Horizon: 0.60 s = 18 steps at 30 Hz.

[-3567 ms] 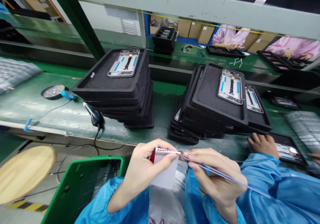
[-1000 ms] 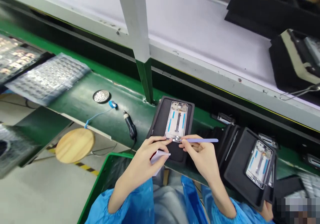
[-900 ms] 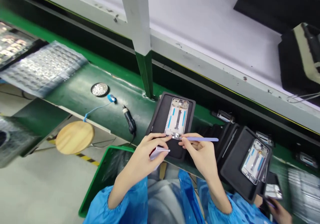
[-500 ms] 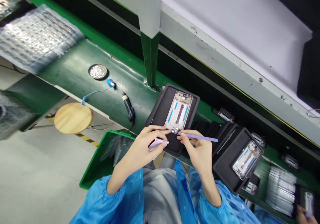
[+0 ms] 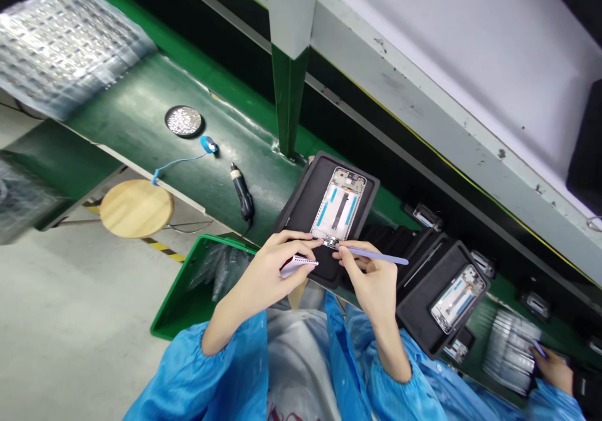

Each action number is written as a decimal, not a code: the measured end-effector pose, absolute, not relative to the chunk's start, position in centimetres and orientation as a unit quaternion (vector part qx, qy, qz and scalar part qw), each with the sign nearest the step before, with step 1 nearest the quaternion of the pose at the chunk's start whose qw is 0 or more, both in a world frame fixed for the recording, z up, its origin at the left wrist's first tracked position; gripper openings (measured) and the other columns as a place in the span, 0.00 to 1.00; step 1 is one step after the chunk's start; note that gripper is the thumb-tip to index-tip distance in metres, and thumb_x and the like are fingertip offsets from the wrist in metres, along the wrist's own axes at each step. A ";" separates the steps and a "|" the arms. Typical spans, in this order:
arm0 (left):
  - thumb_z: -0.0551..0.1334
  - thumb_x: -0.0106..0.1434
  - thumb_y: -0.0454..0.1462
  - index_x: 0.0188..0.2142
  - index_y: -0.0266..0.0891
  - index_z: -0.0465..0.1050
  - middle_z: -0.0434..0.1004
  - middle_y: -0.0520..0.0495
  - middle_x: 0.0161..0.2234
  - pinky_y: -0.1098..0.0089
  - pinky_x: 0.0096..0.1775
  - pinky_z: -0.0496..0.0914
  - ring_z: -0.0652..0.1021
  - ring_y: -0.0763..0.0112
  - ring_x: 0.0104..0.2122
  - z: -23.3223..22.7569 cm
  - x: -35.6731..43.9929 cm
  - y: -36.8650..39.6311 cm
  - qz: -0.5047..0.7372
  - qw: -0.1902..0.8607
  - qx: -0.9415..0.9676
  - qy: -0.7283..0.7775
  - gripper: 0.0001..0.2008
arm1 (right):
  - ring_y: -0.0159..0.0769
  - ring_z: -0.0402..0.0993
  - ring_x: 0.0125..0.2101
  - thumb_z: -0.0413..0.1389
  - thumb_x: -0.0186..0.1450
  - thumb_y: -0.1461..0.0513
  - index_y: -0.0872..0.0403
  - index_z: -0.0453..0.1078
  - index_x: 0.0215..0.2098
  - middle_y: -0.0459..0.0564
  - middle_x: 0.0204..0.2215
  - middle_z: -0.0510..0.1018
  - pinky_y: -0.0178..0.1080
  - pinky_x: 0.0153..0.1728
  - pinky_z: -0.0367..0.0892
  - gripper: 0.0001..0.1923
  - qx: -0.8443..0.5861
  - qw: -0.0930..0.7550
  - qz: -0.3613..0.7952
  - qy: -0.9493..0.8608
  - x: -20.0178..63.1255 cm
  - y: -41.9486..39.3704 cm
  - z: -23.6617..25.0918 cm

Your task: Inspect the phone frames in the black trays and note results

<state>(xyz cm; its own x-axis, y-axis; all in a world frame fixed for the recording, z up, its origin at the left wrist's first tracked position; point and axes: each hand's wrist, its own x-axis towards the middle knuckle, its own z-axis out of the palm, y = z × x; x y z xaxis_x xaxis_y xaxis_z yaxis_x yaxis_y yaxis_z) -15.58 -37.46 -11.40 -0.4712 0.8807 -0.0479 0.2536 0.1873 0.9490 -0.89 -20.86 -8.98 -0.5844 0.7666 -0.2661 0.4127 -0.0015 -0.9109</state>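
The phone frame (image 5: 339, 206) lies in a black tray (image 5: 301, 204) on the green counter (image 5: 141, 132). The right hand (image 5: 371, 280) pinches tweezers (image 5: 371, 256), tips at the frame's near edge; a slip could scratch it. The left hand (image 5: 273, 270), fingers closed on a sticker sheet (image 5: 295, 264), touches that edge.

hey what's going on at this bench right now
A person in blue sleeves is working on a phone frame lying in a black tray on the green bench. The right hand holds lilac tweezers with the tip at the frame's near end. The left hand steadies that end while gripping a small white sheet. Another tray with a frame sits to the right.
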 end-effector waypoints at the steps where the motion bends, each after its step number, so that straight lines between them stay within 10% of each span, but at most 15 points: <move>1: 0.65 0.76 0.36 0.45 0.46 0.83 0.90 0.45 0.59 0.54 0.64 0.77 0.83 0.56 0.64 -11.4 -15.6 -37.5 0.494 0.319 0.403 0.701 0.06 | 0.45 0.93 0.33 0.72 0.68 0.47 0.52 0.86 0.38 0.54 0.35 0.91 0.37 0.30 0.87 0.17 -0.429 0.156 0.563 -0.689 -0.9 -20.9 -8.9; 18: 0.65 0.76 0.37 0.44 0.47 0.83 0.90 0.44 0.59 0.52 0.65 0.76 0.82 0.54 0.65 -11.3 -15.5 -37.5 0.491 0.333 0.394 0.701 0.06 | 0.42 0.92 0.36 0.64 0.73 0.59 0.50 0.86 0.41 0.52 0.37 0.91 0.37 0.33 0.88 0.08 -0.379 0.166 0.487 -0.769 -0.6 -21.6 -8.3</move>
<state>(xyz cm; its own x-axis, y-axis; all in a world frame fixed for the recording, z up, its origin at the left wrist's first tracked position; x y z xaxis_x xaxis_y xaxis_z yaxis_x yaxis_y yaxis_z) -15.52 -37.53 -11.27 -0.4667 0.8808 -0.0800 0.2258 0.2061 0.9521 -0.64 -21.57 -8.33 -0.6571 0.7450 -0.1146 0.4223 0.2380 -0.8746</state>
